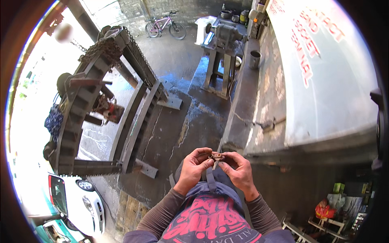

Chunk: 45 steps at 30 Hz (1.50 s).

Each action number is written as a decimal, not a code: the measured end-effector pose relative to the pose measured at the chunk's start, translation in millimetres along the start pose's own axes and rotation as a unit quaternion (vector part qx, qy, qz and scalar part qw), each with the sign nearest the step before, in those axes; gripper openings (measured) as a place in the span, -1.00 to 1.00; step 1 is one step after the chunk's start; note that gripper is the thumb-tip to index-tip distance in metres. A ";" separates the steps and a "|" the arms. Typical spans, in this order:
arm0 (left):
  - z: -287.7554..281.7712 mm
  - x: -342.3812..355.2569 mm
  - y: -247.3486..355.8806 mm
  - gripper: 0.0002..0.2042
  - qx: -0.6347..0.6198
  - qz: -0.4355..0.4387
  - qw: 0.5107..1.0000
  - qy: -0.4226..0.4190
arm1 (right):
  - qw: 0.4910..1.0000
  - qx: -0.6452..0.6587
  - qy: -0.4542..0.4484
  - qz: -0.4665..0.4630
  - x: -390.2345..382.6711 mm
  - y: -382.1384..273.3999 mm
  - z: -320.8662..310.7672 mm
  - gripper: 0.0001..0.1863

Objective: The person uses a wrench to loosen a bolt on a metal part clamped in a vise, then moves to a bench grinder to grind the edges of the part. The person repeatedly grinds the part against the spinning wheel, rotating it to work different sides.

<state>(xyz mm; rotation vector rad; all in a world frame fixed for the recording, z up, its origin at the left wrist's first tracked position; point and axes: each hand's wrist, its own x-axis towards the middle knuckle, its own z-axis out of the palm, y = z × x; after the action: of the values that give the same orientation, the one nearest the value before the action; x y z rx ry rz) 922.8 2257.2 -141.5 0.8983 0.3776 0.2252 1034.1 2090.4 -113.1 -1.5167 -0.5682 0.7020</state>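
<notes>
Close in front of my body, at waist height, I hold a small rusty metal part (218,157) with rounded, ring-like ends. The fingers of my left hand (192,170) pinch its left side, thumb on top. My right hand (240,171) grips the other side, its thumb near a paler piece below the part. My fingers cover much of it, so its full shape cannot be made out. Both forearms, in dark brown sleeves, are bent inward and the fingertips nearly meet.
A heavy steel press frame (67,125) draped with chain stands on the left. Ahead, a bench grinder (225,36) sits on a metal stand. A low wall with a dark metal can (254,59) and a cable runs along the right. Farther off are a bicycle (164,26) and a white car (83,202).
</notes>
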 end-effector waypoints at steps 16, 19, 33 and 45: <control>-203.6 467.0 58.4 -0.63 -0.004 -0.161 0.986 -0.053 | 0.934 0.308 0.159 0.085 464.3 175.4 20.9 -0.76; -213.9 541.2 84.8 -0.65 0.071 -0.127 0.988 -0.047 | 0.962 0.239 0.105 0.082 544.4 170.3 -4.9 -0.73; -245.0 819.2 178.0 -0.67 0.122 0.003 0.990 0.074 | 0.843 -0.452 0.237 0.171 970.7 227.7 -171.9 -0.15; -297.7 1003.2 175.7 -0.71 0.051 -0.129 0.990 -0.006 | 0.838 -0.381 0.351 0.174 977.3 215.0 -134.3 -0.46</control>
<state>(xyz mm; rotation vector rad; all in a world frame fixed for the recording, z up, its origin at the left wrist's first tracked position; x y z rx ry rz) 1708.7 2923.5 -395.0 0.9415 0.4936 -0.0380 1790.4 2686.6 -416.4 -2.5014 0.0343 0.1052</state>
